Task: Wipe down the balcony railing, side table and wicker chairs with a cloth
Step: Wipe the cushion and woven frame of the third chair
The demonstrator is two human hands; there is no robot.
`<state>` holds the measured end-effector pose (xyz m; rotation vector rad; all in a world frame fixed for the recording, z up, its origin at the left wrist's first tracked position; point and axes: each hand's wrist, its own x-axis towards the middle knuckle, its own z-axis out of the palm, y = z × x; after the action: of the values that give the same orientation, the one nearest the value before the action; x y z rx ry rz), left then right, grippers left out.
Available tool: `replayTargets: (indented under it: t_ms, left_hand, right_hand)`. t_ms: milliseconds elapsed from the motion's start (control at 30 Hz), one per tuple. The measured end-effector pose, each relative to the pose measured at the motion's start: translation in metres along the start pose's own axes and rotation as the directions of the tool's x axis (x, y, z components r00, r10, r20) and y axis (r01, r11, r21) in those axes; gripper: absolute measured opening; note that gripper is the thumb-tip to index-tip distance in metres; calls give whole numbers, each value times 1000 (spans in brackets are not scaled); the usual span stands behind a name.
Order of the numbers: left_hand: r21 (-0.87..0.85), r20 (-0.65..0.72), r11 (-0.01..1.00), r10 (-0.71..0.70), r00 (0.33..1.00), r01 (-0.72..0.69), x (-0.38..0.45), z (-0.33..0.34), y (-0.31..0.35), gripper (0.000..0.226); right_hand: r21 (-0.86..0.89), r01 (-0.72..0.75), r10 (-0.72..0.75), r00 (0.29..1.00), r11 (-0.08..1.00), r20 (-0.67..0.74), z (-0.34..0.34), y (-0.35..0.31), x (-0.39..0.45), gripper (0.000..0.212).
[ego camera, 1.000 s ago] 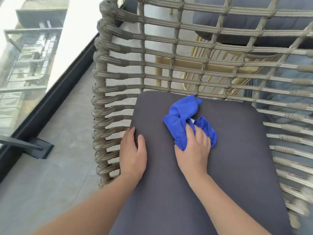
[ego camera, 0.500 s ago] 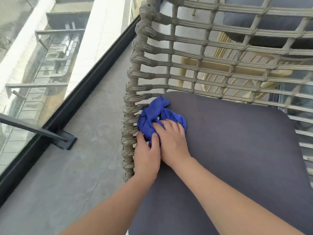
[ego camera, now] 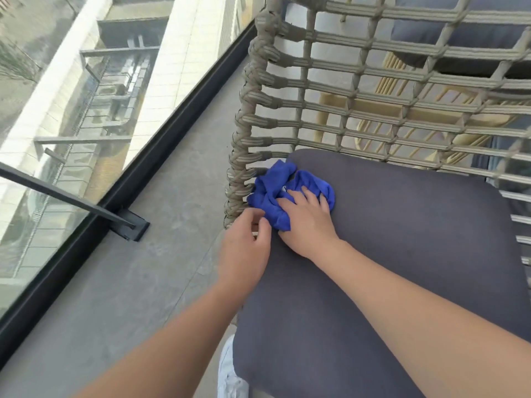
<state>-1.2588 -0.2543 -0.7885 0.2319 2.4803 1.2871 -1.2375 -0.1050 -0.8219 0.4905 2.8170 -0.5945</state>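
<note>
A crumpled blue cloth [ego camera: 283,196] lies at the centre of the frame, on the far left corner of a dark grey seat cushion [ego camera: 402,254], bunched up against the woven side of a wicker chair [ego camera: 316,90]. The right hand [ego camera: 309,222] rests palm down on the cloth, fingers spread and only slightly bent, pressing it onto the cushion; the cloth's near edge is hidden under the palm. Just left of it, the left hand [ego camera: 244,251] sits at the cushion's left edge with fingers curled inward, thumb and fingertips close together beside the cloth's lower corner. Whether they pinch the fabric or only touch it is hard to tell.

Both bare forearms enter from the bottom edge. The cushion fills the lower right and is cut off at the bottom and right. The chair's tan rope weave rises across the upper right, its top out of frame. Through its gaps show a second chair with a grey cushion [ego camera: 459,38] and a yellowish frame, only partly visible.

A white shoe [ego camera: 230,374] peeks out at bottom centre, mostly hidden by the cushion. Grey floor tiles [ego camera: 129,282] run diagonally to the left. A black railing base [ego camera: 115,196] and a slanted bracket [ego camera: 126,222] edge a glass panel [ego camera: 57,124] at upper left, with blurred buildings beyond.
</note>
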Motion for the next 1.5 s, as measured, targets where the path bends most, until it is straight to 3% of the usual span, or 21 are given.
replayTargets:
  t_ms: [100, 233, 367, 567, 700, 900, 1033, 1167, 1267, 1500]
  left_hand:
    - [-11, 8, 998, -61, 998, 62, -6, -23, -3, 18]
    - [307, -42, 951, -35, 999, 46, -10, -45, -18, 22]
    - [524, 92, 851, -104, 990, 40, -8, -52, -39, 32]
    - [332, 164, 931, -217, 962, 154, -13, -52, -63, 16]
    - [409, 215, 904, -229, 949, 126, -3, -55, -63, 22]
    - [527, 375, 848, -291, 880, 56, 22, -57, -55, 20]
    - [567, 413, 823, -320, 852, 34, 30, -49, -58, 21]
    - [577, 419, 816, -334, 844, 36, 31, -44, -61, 15]
    - [560, 411, 827, -321, 853, 42, 30, -45, -61, 25]
    - [506, 371, 858, -310, 875, 90, 24, -48, -64, 32]
  right_hand:
    - [-22, 78, -77, 997, 997, 28, 6, -6, -18, 60]
    - [-23, 162, -162, 987, 987, -9, 27, -7, -57, 56]
    - [-25, 163, -164, 982, 986, -97, 51, -17, -101, 59]
    - [-3, 177, -176, 974, 984, -144, 74, -39, -159, 64]
    - [73, 160, -142, 968, 984, -207, 56, -33, -167, 55]
    - [165, -45, 102, 930, 985, -354, -7, -13, -109, 55]
    - [193, -232, 269, 943, 954, -198, -30, -3, -36, 60]
    - [104, -358, 361, 933, 928, -14, -1, -24, -3, 47]
    - [46, -282, 284, 958, 958, -45, 27, -51, -18, 49]
    - [96, -152, 164, 978, 984, -127, 60, -68, -110, 60]
